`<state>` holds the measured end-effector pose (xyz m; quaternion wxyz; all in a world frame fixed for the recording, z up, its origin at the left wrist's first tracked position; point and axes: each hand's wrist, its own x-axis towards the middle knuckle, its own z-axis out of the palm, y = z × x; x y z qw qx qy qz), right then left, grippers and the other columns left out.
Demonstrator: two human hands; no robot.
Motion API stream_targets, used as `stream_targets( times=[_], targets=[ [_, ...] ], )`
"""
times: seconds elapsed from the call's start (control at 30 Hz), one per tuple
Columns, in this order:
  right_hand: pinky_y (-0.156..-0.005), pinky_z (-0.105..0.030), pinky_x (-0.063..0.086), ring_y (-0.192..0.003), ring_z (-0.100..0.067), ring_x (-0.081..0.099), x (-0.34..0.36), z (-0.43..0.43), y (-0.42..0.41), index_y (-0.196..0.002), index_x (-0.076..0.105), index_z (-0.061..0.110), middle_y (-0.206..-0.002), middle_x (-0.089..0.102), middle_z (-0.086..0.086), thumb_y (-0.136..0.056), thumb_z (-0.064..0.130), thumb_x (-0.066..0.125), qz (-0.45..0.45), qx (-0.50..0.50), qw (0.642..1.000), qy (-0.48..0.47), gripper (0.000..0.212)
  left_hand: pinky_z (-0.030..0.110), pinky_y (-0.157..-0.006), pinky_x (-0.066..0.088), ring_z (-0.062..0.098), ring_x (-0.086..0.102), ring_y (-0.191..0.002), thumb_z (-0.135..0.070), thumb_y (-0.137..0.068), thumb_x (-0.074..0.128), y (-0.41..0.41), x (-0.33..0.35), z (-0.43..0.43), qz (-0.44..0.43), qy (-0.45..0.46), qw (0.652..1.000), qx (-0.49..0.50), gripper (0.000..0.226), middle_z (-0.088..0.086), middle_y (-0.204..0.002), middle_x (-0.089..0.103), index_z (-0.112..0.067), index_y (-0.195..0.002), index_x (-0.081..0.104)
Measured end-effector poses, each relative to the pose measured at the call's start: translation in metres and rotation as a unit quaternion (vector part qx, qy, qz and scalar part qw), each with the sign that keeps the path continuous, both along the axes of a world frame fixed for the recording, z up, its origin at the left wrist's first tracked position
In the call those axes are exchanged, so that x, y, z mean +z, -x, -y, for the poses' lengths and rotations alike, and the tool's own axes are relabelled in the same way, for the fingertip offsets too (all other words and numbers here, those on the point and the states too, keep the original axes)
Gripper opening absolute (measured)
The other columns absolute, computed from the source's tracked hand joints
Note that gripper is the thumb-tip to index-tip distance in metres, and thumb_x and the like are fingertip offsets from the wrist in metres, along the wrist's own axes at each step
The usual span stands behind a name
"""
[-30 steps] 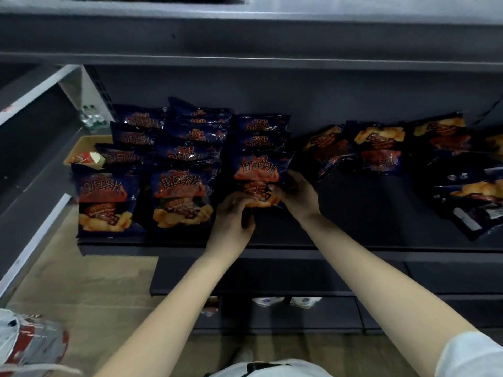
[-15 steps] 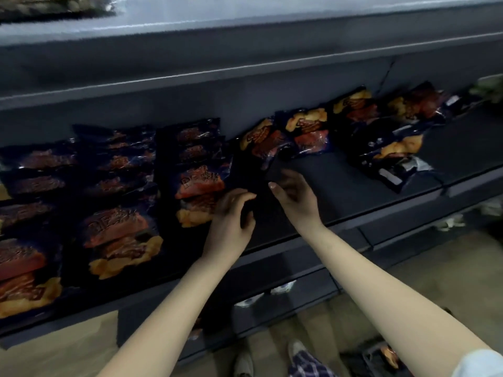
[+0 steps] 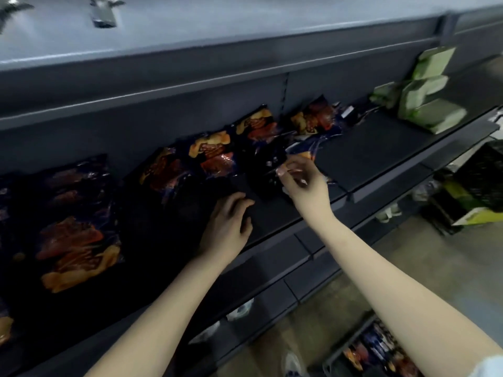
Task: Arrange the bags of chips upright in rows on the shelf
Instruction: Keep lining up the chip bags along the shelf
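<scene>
Loose bag (image 3: pixel 306 146) is lying flat on the shelf (image 3: pixel 381 144), right of the leaning bags (image 3: pixel 212 153); its long axis is too blurred to tell. My right grip (image 3: pixel 304 186) is pinching its near edge, having come right off bare shelf. My left grip (image 3: pixel 228 227) is resting apart, holding nothing.

Chip bags (image 3: pixel 213 156): glossy, crinkled plastic film, catching the light
Shelf (image 3: pixel 378 142): matt dark metal, smooth
Floor (image 3: pixel 424 257): dull, mottled
</scene>
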<state>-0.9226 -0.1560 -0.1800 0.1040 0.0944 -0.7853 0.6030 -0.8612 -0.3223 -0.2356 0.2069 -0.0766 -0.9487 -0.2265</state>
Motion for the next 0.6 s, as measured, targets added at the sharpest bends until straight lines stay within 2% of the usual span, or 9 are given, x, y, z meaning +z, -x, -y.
stream_targets(
  times=[0.1,0.23,0.3,0.4,0.47,0.6],
  targets=[
    [-0.071,-0.007,0.044,-0.089,-0.002,0.062,0.006,-0.043,0.022,-0.113,0.056,0.023,-0.106,0.064,0.000,-0.088,0.029,0.064,-0.015,-0.029,0.999,-0.002,0.027,0.041,-0.096,0.044,0.027,0.046,-0.120,-0.027,-0.080,0.065,0.028,0.006,-0.033,-0.007,0.074,0.996,-0.048,0.047,0.006,-0.133,0.049,-0.015,-0.124,0.055],
    [-0.080,-0.021,0.050,-0.096,-0.012,0.062,-0.005,-0.090,0.046,-0.110,0.055,0.030,-0.107,0.062,0.001,-0.087,0.032,0.064,-0.006,-0.039,0.999,-0.003,0.024,0.045,-0.100,0.038,0.025,0.032,-0.132,-0.037,-0.074,0.067,0.057,0.010,-0.076,-0.015,0.170,0.981,-0.094,0.062,0.006,-0.142,0.043,-0.018,-0.130,0.049],
    [-0.080,-0.017,0.049,-0.097,-0.010,0.061,-0.012,-0.108,0.056,-0.110,0.056,0.030,-0.108,0.062,0.000,-0.087,0.033,0.064,0.002,-0.031,0.999,-0.023,0.025,0.046,-0.100,0.038,0.025,0.030,-0.134,-0.034,-0.072,0.069,0.066,0.005,-0.095,-0.008,0.193,0.978,-0.083,0.062,0.005,-0.143,0.042,-0.018,-0.128,0.050],
    [-0.076,-0.008,0.044,-0.097,-0.008,0.059,-0.017,-0.128,0.070,-0.113,0.057,0.026,-0.111,0.061,0.001,-0.086,0.034,0.065,0.017,-0.012,0.999,-0.039,0.029,0.047,-0.097,0.042,0.030,0.039,-0.130,-0.026,-0.071,0.074,0.079,0.001,-0.113,0.018,0.194,0.980,-0.038,0.064,0.007,-0.140,0.045,-0.017,-0.129,0.049],
    [-0.079,-0.013,0.046,-0.097,-0.008,0.059,-0.018,-0.135,0.079,-0.114,0.058,0.024,-0.113,0.060,0.001,-0.085,0.034,0.065,0.027,0.001,0.999,-0.035,0.031,0.045,-0.098,0.043,0.029,0.043,-0.126,-0.019,-0.071,0.073,0.085,0.000,-0.119,0.023,0.184,0.982,-0.015,0.068,0.007,-0.137,0.047,-0.018,-0.133,0.045],
    [-0.083,-0.018,0.047,-0.098,-0.008,0.059,-0.027,-0.142,0.089,-0.118,0.058,0.021,-0.114,0.058,0.002,-0.085,0.032,0.066,0.046,0.019,0.998,-0.033,0.035,0.041,-0.106,0.037,0.027,0.040,-0.129,-0.001,-0.072,0.068,0.092,-0.005,-0.127,0.010,0.147,0.989,-0.015,0.074,0.007,-0.141,0.043,-0.014,-0.139,0.040]
  ],
)
